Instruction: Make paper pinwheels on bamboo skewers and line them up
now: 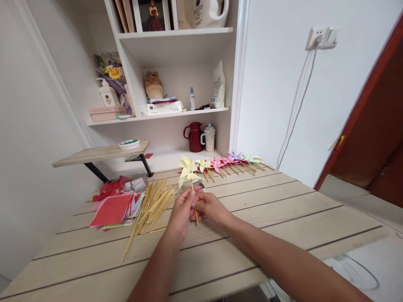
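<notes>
Both hands meet over the middle of the tabletop. The left hand and the right hand touch, and each pinches the thin wooden stick of a yellow pinwheel. The paper head stands at 12 o'clock above the fingers, roughly upright, and the stick's lower end pokes out below them at 6 o'clock.

The pinwheel looks very light. Its folded paper vanes look soft and easily creased, so the stick is likely the only safe place to take hold. The stick seems stiff, yet thin enough to snap if bent.

A loose pile of bare sticks lies at 9 o'clock of the hands, with a stack of coloured paper squares just beyond it. A row of finished pinwheels lies at 1 o'clock, near the far edge of the tabletop.
</notes>
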{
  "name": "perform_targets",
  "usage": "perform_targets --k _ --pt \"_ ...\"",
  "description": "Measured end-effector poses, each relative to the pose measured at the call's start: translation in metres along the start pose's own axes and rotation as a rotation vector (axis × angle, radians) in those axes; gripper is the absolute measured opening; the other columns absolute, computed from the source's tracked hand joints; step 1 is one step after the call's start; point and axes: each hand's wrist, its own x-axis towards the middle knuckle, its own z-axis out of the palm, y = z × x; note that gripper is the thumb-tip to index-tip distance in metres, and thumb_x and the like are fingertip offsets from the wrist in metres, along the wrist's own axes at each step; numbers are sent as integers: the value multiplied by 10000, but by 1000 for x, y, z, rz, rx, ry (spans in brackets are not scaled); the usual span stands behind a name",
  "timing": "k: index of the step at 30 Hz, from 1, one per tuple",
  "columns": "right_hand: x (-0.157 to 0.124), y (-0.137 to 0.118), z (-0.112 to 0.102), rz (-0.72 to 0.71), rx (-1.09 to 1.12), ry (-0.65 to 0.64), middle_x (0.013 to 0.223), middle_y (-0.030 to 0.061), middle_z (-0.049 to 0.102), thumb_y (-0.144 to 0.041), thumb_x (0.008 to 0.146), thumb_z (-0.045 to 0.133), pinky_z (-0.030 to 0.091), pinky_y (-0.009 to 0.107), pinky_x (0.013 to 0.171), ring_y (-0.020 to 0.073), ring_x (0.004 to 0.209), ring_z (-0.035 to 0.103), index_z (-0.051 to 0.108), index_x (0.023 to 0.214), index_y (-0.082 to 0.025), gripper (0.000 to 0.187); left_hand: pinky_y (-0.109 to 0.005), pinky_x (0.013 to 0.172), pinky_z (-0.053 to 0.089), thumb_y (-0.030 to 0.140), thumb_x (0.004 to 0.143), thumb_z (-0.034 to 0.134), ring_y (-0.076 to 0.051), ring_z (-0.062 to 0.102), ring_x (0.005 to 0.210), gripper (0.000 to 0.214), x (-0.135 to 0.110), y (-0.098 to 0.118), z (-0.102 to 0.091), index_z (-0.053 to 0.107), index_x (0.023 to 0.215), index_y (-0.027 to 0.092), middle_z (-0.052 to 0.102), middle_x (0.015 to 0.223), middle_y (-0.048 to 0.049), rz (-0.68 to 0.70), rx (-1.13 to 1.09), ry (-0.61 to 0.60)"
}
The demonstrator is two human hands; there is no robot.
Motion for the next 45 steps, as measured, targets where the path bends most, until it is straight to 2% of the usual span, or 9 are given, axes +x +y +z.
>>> perform_targets --k 7,13,20,23,26,27,31,33,45 --pt "6 5 -7 -68 -138 -47 652 5 659 -383 684 769 475 282 578 149 582 609 631 696 -177 248 -234 534 482 489 705 835 -154 660 646 394 4 -1 -3 680 842 154 758 946 -107 20 -3 9" --pt "2 -8 -17 -278 -519 -16 1030 55 771 -196 744 703 498 334 806 210 856 668 777 959 -206 228 -329 791 536 482 737 810 -230 709 887 362 7 2 -6 639 798 169 766 959 -106 139 -45 82" --pt "0 -15 -23 -330 -689 -12 957 52 792 -228 823 674 487 337 846 233 910 704 817 845 -221 144 -303 768 509 472 766 785 -201 674 837 330 6 3 -7 666 823 170 730 833 -65 155 27 61" --pt "-4 -27 -33 -247 -753 -117 826 34 779 -237 791 697 481 315 770 209 802 688 807 785 -212 113 -263 696 474 471 766 789 -155 617 724 334 6 3 -9 664 832 169 681 746 -30 141 45 61" --pt "-7 -42 -54 16 -638 -292 670 29 729 -338 770 720 476 295 641 175 622 640 752 662 -182 193 -218 616 400 487 775 786 -97 488 594 352 6 2 -11 662 838 164 572 624 25 135 88 57" --pt "-7 -47 -62 24 -578 -247 673 38 725 -388 767 725 472 292 618 166 597 623 732 639 -176 247 -209 593 372 498 777 784 -85 442 566 362 5 2 -11 663 844 163 531 598 41 133 101 50" --pt "-2 -63 -88 -199 -340 304 616 27 645 -540 772 701 394 270 534 117 518 504 643 593 -180 407 -210 547 294 539 783 771 -69 309 509 395 2 4 -5 653 848 168 411 547 77 63 150 -36" --pt "0 -67 -95 -284 -175 427 662 24 647 -577 760 704 385 265 532 114 540 498 636 647 -188 410 -220 549 286 546 797 755 -70 272 500 393 0 3 -2 645 834 171 379 530 84 21 188 -102" --pt "-2 -71 -86 -372 47 352 803 21 620 -681 800 659 417 256 596 143 707 559 693 952 -216 491 -245 561 272 573 815 714 -87 241 507 414 -4 -9 5 665 859 165 353 505 85 -97 361 -255"
